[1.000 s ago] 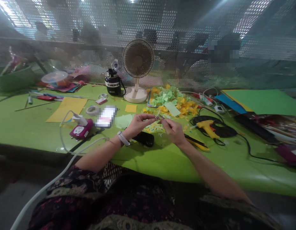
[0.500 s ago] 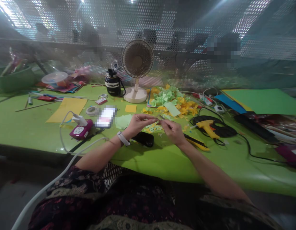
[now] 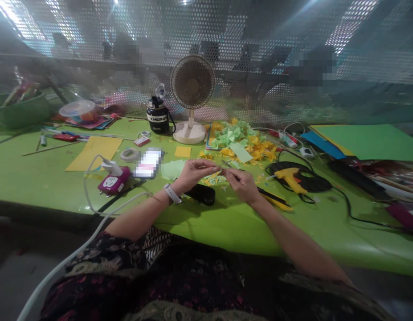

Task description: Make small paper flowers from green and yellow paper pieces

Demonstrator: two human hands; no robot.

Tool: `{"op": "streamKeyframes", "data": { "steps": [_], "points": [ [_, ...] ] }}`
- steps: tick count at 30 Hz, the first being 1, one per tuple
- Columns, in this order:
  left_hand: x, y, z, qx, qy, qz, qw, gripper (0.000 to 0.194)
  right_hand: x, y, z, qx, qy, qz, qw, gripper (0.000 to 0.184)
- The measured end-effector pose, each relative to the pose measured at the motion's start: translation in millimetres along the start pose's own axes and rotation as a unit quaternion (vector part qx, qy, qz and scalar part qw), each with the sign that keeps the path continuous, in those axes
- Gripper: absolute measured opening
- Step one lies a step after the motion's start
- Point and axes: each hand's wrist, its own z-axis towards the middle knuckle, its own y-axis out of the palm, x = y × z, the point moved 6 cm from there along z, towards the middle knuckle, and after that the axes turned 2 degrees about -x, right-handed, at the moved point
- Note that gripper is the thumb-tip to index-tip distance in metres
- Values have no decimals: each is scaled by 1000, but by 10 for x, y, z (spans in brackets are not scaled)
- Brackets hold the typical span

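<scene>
My left hand [image 3: 197,173], with a pale watch strap [image 3: 172,193] at the wrist, has its thumb and fingers closed in a pinch. Opposite it, my right hand [image 3: 241,183] is also closed, its fingertips meeting the left ones. Whatever small piece is between them is too small and hidden to name. Green and yellow paper scraps [image 3: 215,179] lie just beneath the fingertips. A black, elongated object [image 3: 203,194] rests below my left wrist. Beside my right hand is a yellow-and-black cutter [image 3: 275,199]. Pale green paper [image 3: 172,169] lies partly behind my left hand.
A heap of folded paper pieces [image 3: 239,136] sits behind my hands, near a fan [image 3: 193,84] and a dark bottle [image 3: 158,118]. To the right are a yellow glue gun [image 3: 289,177] and its cord. A phone [image 3: 149,163] and purple power adapter [image 3: 113,182] stand left.
The camera view has shifted very slightly. Both hands stay in almost the same place, fingertips still together.
</scene>
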Motion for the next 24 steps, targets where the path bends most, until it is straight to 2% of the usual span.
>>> {"op": "streamKeyframes", "data": {
  "steps": [11,14,17,21,24],
  "points": [
    [-3,28,2,-29,8,-6,1000,28,27,15,7,-32,15,15,999,37],
    [-18,22,2,-18,4,-16,1000,29,30,32,-2,-39,28,29,998,40],
    [-18,-14,8,17,15,-32,999,29,16,22,-13,-4,20,33,999,32],
    [-6,-45,13,49,28,-47,997,32,-29,-14,-32,69,-39,-13,997,24],
    [-9,-41,13,50,24,-43,998,34,-3,-3,-31,70,-50,-14,996,20]
  ]
}}
